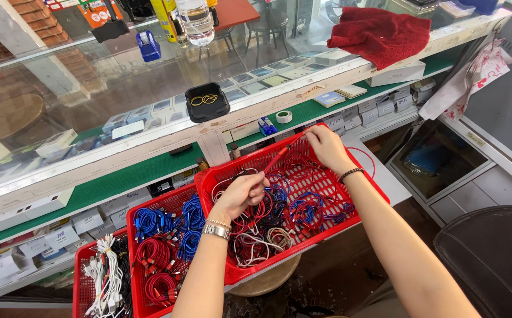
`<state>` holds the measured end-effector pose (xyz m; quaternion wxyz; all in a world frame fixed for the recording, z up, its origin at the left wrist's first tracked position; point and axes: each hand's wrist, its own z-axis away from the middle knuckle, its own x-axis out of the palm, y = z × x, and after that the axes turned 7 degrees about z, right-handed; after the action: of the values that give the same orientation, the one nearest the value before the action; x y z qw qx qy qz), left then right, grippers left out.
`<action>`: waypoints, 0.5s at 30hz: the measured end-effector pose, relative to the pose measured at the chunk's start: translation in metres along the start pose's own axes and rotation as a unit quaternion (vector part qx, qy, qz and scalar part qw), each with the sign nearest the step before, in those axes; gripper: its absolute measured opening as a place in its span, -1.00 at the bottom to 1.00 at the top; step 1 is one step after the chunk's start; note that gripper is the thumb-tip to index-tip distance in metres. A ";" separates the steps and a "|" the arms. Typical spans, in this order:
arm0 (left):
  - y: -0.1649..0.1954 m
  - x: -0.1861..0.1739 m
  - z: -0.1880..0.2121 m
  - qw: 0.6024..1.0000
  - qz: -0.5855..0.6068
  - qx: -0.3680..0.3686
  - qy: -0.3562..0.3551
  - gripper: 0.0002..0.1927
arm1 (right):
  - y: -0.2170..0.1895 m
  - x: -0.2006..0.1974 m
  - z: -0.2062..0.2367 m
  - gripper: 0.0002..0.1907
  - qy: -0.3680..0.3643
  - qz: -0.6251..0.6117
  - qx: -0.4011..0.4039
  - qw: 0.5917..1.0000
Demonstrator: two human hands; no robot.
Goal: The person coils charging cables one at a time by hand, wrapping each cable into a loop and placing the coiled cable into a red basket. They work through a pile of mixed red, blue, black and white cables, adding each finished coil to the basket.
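Note:
A red plastic basket (pixel 369 187) sits on a round stool and holds several coiled cables in red, blue, black and white. My left hand (pixel 239 194) is inside the basket, fingers closed on one end of a red cable (pixel 281 154). My right hand (pixel 326 146) is at the basket's far rim and pinches the other end of that cable, which runs taut between the two hands. A watch is on my left wrist and a dark bead bracelet on my right.
Left of it are two more red baskets: one (pixel 131 227) with blue and red coiled cables, one (pixel 79 277) with white cables. Behind stands a glass counter (pixel 120 82) with a black tray of rubber bands (pixel 207 101), a water bottle (pixel 196 20), a red cloth (pixel 379 32). A dark chair (pixel 491 253) is at right.

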<state>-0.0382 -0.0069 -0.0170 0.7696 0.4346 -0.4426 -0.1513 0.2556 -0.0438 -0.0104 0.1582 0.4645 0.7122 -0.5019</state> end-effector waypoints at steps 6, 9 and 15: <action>0.022 0.028 0.022 0.991 0.077 0.082 -0.070 -0.74 | 0.011 -0.003 0.001 -0.76 0.007 -0.052 0.168 0.984; 0.033 0.036 0.005 0.975 0.143 0.160 -0.065 -0.78 | -0.022 0.025 0.020 -0.78 -0.079 -0.098 0.226 0.966; 0.054 0.015 -0.045 0.962 -0.131 0.235 0.055 -0.77 | -0.093 0.073 0.089 -0.71 -0.363 -0.170 0.103 0.910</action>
<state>-0.0016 0.0385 0.0240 0.6425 0.6651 -0.3617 -0.1181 0.1196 -0.0902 -0.0476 0.2689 0.1361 0.6183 -0.7259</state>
